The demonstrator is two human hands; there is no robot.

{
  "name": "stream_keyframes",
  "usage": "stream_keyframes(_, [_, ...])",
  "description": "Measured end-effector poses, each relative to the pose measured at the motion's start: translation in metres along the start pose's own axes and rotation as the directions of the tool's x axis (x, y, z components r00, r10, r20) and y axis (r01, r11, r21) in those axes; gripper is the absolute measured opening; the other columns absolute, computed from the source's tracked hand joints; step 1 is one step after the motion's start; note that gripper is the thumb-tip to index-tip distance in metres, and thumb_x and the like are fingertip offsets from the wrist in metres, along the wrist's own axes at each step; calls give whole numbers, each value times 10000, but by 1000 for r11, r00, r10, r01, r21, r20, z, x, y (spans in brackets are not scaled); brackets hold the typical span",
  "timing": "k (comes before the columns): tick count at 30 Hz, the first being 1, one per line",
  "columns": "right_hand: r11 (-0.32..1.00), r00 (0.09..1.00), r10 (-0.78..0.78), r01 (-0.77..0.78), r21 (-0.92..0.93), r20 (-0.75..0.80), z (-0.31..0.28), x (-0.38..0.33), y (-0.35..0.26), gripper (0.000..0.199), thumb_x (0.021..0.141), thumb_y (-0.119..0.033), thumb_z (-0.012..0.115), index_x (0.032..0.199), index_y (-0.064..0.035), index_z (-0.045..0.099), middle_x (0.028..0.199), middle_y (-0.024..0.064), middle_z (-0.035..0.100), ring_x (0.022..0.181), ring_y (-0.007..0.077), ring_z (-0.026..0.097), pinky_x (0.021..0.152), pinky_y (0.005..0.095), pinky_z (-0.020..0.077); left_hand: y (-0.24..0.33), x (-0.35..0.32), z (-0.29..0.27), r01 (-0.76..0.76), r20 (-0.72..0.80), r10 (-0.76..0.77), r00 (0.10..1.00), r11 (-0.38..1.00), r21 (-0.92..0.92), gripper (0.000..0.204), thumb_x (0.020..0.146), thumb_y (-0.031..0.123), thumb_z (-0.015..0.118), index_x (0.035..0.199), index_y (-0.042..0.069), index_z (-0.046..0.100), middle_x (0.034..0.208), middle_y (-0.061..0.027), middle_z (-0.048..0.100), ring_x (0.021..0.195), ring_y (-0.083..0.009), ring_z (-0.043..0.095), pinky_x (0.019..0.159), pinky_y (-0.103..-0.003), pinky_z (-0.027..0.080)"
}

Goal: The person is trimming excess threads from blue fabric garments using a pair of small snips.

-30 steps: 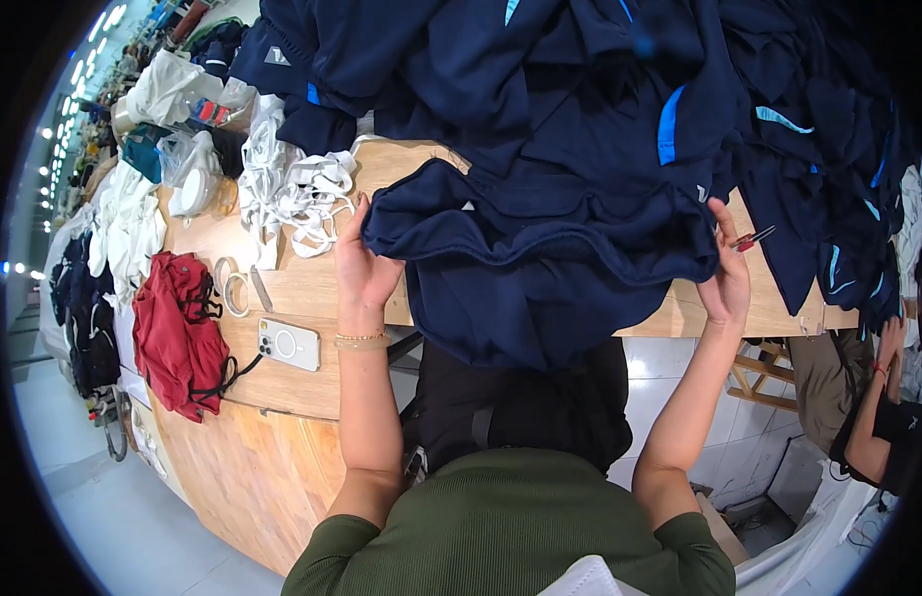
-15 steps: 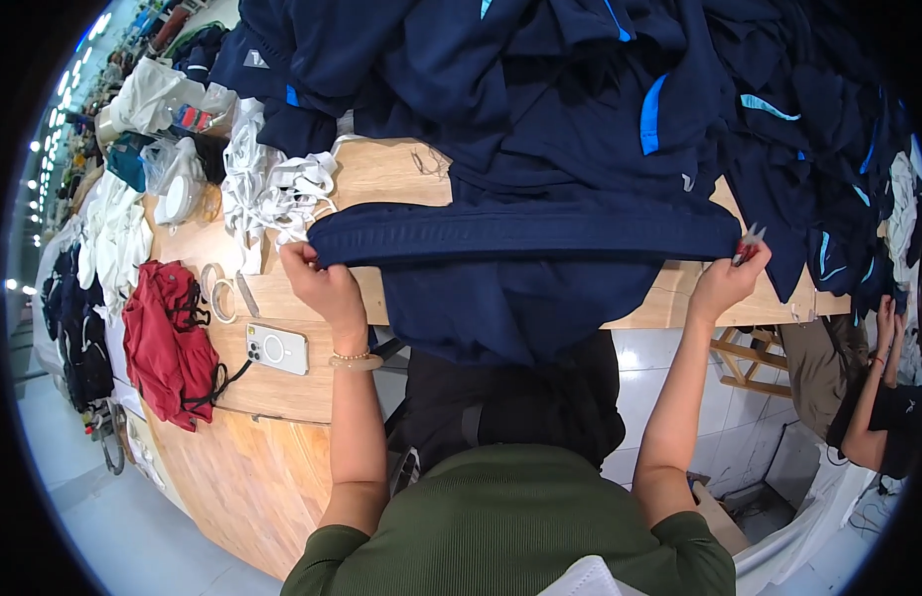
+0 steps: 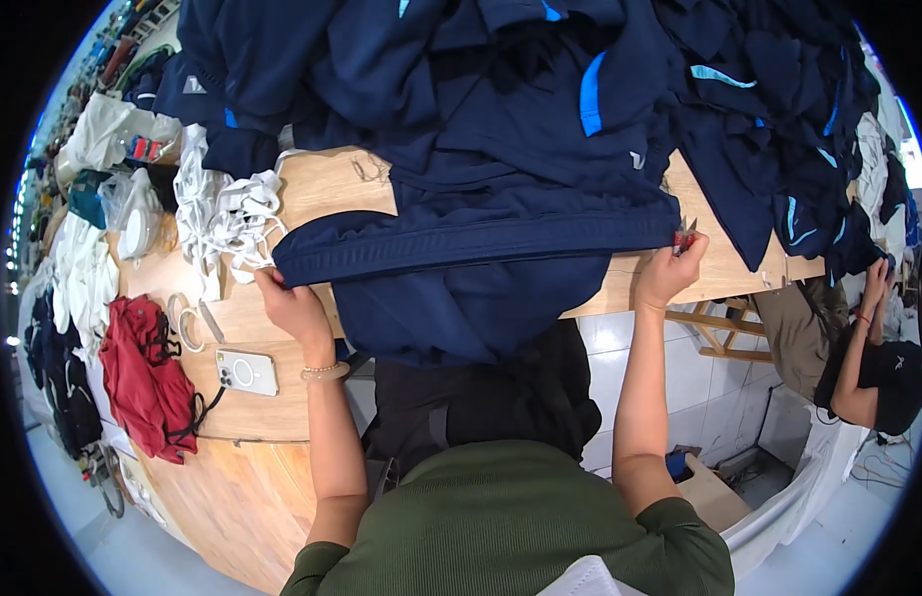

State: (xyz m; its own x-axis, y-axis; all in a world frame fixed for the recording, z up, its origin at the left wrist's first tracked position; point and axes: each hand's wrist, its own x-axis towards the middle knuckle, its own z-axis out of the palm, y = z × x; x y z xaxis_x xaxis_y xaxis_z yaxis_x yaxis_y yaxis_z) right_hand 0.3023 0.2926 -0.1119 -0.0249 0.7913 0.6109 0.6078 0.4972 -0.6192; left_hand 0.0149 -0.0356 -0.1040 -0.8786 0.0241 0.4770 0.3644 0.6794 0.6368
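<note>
A dark navy garment (image 3: 461, 308) hangs over the near edge of the table, its wide ribbed waistband (image 3: 481, 241) stretched across in front of me. My left hand (image 3: 297, 313) is closed on the band's left end. At the right end, my right hand (image 3: 671, 270) grips the band and also holds small red-handled thread snips (image 3: 687, 236), their metal tips pointing up and away. The garment's far part runs back among the other navy clothes.
A large pile of navy garments (image 3: 540, 70) with blue strips covers the back. To the left are white straps (image 3: 247, 214), a red bag (image 3: 148, 372), a phone (image 3: 247, 372) and a tape roll (image 3: 191, 328). At the right, a co-worker's hands (image 3: 873, 283) touch fabric.
The whole view has shifted, so the scene sits further left. The waistband is a little tilted and less taut, with both hands keeping their hold.
</note>
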Motion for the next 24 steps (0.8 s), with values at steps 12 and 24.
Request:
stream_keyframes(12, [996,998,63,-63,63,3,0,4,2,207,717,97,450,893,-9,471,711,116,480,621,251,473,606,313,417,8,-5,1,16,-31,-16,999,1000,-7,126,821,-37,516,841,34,413,681,-152,438,624,-346,462,593,-389,392])
stream_keyframes(24, [803,917,-129,320,502,-377,-9,157,-140,128,750,109,551,834,18,517,794,6,529,722,102,463,693,228,406,121,147,-92,-389,-457,271,847,903,-185,161,810,-20,596,757,33,453,653,17,400,562,-78,344,513,-240,322])
